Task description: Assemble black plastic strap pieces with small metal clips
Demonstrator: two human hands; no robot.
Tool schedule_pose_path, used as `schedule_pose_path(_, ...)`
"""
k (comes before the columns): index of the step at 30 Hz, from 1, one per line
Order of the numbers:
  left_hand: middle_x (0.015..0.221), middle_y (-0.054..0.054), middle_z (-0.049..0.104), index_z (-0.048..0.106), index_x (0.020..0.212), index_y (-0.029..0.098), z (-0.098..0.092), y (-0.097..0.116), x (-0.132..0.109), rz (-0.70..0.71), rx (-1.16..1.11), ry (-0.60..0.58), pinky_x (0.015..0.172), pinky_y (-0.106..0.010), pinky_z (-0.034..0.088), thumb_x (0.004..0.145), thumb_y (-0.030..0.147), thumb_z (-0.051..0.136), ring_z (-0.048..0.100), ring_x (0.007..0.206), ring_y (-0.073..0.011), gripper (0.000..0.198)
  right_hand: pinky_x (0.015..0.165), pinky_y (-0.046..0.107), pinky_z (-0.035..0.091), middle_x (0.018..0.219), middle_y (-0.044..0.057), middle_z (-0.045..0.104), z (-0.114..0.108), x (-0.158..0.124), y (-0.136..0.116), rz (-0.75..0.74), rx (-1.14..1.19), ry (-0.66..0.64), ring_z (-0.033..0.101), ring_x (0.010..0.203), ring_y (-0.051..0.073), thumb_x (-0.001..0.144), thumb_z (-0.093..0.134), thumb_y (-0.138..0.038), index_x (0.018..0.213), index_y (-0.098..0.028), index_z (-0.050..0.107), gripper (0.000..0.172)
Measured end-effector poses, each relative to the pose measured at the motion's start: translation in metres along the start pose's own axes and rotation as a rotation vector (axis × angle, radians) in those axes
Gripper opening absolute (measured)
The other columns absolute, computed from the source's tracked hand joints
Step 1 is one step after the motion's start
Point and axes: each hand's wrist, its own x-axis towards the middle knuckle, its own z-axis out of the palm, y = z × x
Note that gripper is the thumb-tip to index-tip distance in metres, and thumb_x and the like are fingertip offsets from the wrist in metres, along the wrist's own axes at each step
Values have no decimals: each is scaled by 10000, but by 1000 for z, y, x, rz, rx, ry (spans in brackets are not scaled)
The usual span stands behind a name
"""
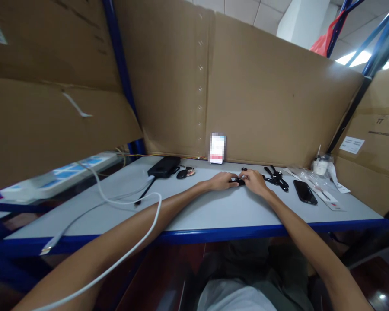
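Right now I have both hands working at the middle of the table [194, 218], a little nearer its far edge than its blue near edge. Between them lies a small black piece [236, 182], low over the tabletop. I see the left hand [223, 180] with its fingers bent and almost closed, the tips pinching the piece from its left side. My right hand [253, 179] comes from the other side, thumb and fingers drawn close together on the same piece; how tightly it grips I cannot tell.

Just beside the right hand, toward the table's right edge, lie black straps [275, 178], then a dark phone [305, 192] lying flat. Near the far right corner I see clear plastic bags [311, 179] and a white cup [320, 167]. By the far edge, a lit phone [217, 149] stands upright. Toward the far left corner are some keys [182, 174] and a black box [164, 166], while a white cable [129, 255] crosses the left forearm.
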Motion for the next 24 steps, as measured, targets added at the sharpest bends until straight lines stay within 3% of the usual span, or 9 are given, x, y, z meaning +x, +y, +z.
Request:
schedule_pose_path(2,1187,-112,768,647,1321,209,1,-1,0,13,-11,-4,818,-314,470,944,485,517,710,1045,-259,485,773,247,422,998,32,752,0,1,3,-6,48,21,653,891,180,931,526,-148,1123,-256,758,319)
schedule_pose_path(8,1116,-121,780,671,1272,174,4,-4,1,32,-19,6,787,-309,466,947,469,524,719,996,-267,463,709,248,395,938,47,736,6,1,-1,-19,60,41,633,822,173,932,655,-334,1009,-217,744,166)
schedule_pose_path(16,1118,-110,788,683,1277,201,4,-1,1,1,3,20,771,-303,467,931,500,537,723,1002,-271,480,704,251,375,924,51,748,14,6,5,-7,25,51,651,853,186,947,628,-255,1014,-207,727,129)
schedule_pose_path(24,1159,-131,779,629,1376,179,3,-3,0,-10,-18,-14,835,-322,469,937,496,511,717,1055,-280,555,708,240,390,827,28,742,18,10,10,22,204,69,645,775,158,938,622,-205,919,-182,746,128)
